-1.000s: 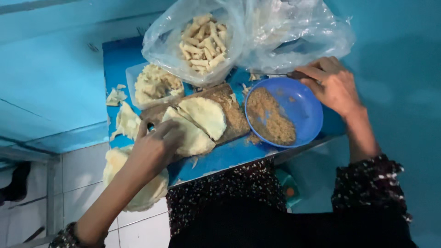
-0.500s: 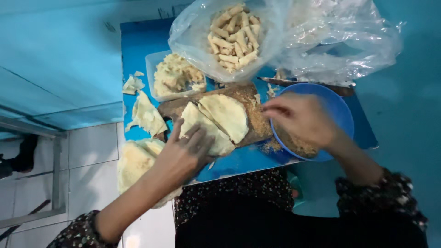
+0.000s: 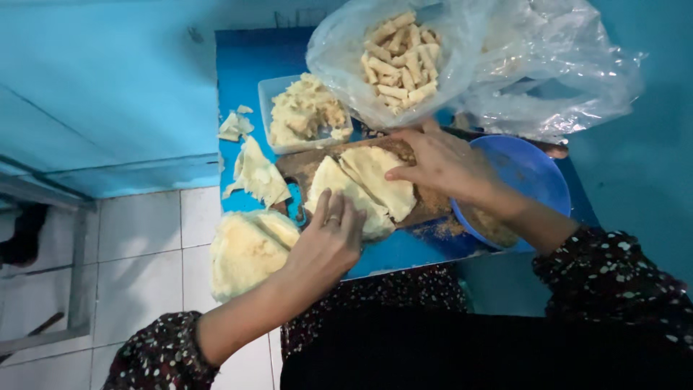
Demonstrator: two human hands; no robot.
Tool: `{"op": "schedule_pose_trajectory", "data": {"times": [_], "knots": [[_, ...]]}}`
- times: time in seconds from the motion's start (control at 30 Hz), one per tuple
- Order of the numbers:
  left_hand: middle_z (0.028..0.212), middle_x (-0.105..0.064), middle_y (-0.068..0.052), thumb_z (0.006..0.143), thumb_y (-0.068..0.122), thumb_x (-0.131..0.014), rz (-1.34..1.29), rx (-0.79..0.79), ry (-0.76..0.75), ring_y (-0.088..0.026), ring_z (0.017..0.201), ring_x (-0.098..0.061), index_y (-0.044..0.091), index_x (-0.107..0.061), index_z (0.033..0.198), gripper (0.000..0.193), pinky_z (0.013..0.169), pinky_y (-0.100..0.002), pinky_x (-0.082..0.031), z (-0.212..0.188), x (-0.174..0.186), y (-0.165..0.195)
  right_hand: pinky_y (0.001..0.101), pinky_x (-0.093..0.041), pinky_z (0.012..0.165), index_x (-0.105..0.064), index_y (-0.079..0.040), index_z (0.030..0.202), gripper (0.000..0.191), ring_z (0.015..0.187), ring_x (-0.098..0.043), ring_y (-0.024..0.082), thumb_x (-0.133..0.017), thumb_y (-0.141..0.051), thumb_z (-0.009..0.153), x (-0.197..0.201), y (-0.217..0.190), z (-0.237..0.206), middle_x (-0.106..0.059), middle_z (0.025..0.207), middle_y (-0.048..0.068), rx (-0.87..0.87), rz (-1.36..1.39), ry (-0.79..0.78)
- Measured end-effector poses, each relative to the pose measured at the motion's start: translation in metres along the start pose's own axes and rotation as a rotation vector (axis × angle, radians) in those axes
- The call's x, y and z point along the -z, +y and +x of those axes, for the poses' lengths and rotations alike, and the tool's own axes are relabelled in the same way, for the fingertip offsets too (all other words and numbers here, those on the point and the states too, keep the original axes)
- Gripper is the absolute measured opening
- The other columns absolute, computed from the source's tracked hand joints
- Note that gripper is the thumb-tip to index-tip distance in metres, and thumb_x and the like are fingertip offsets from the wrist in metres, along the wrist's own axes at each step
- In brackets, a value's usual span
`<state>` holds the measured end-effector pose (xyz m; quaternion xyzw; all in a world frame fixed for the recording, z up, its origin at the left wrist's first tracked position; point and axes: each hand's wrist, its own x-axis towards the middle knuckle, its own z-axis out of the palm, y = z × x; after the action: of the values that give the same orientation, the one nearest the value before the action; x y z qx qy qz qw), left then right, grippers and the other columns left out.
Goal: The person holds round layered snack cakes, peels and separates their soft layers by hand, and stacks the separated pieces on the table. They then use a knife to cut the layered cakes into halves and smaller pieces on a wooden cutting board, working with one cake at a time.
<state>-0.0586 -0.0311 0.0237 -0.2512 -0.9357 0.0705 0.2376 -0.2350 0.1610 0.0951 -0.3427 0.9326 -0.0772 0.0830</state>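
Since the earlier frame, the right hand (image 3: 444,165) has been brought off the round blue plastic bowl (image 3: 530,177) and across to the pale triangular pastry sheets (image 3: 368,189), while the left hand (image 3: 328,242) has been kept pressed on the near edge of those sheets. Now the left hand is laid flat, fingers spread wide over the lower sheet, nothing clasped in it, a ring seen on one finger. Right-hand fingers are stretched out loosely, fingertips resting on the upper right sheet; nothing is gripped there either, the sheet only being touched. The sheets are spread overlapping on a brown wooden board (image 3: 307,170), which is dusted with brown crumbs and set on the blue tabletop (image 3: 249,61). Just right of the board the blue bowl is seen, partly hidden behind the right forearm, with brown crumb mix visible at its near side. Behind the board, a clear rectangular plastic tub of pale lumpy filling (image 3: 307,112) is placed, and beside it a clear plastic bag of short beige breaded rolls (image 3: 397,61) is lying open, with more crumpled clear plastic to its right. Torn pastry scraps (image 3: 253,173) are scattered on the tabletop left of the board, touching its edge. At the near left corner a stack of round pale pastry wrappers (image 3: 245,253) is hung over the table edge, just beside the left wrist. White floor tiles (image 3: 144,231) are seen below to the left.
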Motion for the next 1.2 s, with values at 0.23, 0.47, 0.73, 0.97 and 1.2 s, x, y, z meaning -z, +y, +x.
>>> {"op": "schedule_pose_trajectory", "data": {"times": [0.23,0.47,0.73,0.97,1.2], "knots": [[0.120,-0.064,-0.035,0.087,0.015,-0.056,0.044,0.018,-0.003,-0.044,0.114,-0.065,-0.012,-0.064,0.123,0.046,0.112,-0.053,-0.039,0.001,0.004,0.003,0.0476,-0.049,0.095,-0.073,-0.012,0.115,0.057,0.117,-0.061,0.040,-0.084,-0.048,0.073,-0.035,0.017,0.017,-0.063,0.125,0.020,0.105,0.104,0.109],[0.119,-0.064,-0.036,0.085,0.016,-0.056,0.080,0.000,-0.050,-0.044,0.112,-0.066,-0.013,-0.065,0.118,0.045,0.111,-0.053,-0.039,0.005,0.008,0.002,0.0387,-0.054,0.081,-0.069,-0.006,0.095,0.038,0.095,-0.068,0.026,-0.088,-0.031,0.073,-0.040,0.016,0.022,-0.070,0.098,0.013,0.127,0.255,0.071],[0.117,-0.066,-0.034,0.088,0.014,-0.057,0.080,0.023,-0.008,-0.043,0.112,-0.067,-0.012,-0.066,0.116,0.039,0.111,-0.052,-0.039,0.006,0.004,0.002,0.0283,-0.055,0.068,-0.063,-0.005,0.118,0.055,0.082,-0.069,0.012,-0.084,-0.015,0.069,-0.050,0.012,0.030,-0.073,0.092,0.004,0.017,0.793,-0.025],[0.115,-0.066,-0.034,0.084,0.014,-0.058,0.076,0.000,-0.044,-0.041,0.107,-0.068,-0.013,-0.067,0.116,0.043,0.111,-0.052,-0.039,0.007,0.005,0.000,0.0311,-0.047,0.065,-0.076,0.000,0.098,0.031,0.074,-0.057,0.010,-0.086,-0.023,0.079,-0.041,0.029,0.034,-0.069,0.080,0.006,0.050,0.587,-0.188],[0.115,-0.066,-0.034,0.084,0.014,-0.057,0.063,0.012,-0.018,-0.043,0.109,-0.068,-0.014,-0.066,0.117,0.044,0.110,-0.053,-0.039,0.005,0.003,0.001,0.0307,-0.048,0.065,-0.072,-0.001,0.099,0.033,0.072,-0.060,0.012,-0.083,-0.026,0.081,-0.024,0.017,0.015,-0.068,0.079,0.004,0.119,0.466,-0.006]]}}
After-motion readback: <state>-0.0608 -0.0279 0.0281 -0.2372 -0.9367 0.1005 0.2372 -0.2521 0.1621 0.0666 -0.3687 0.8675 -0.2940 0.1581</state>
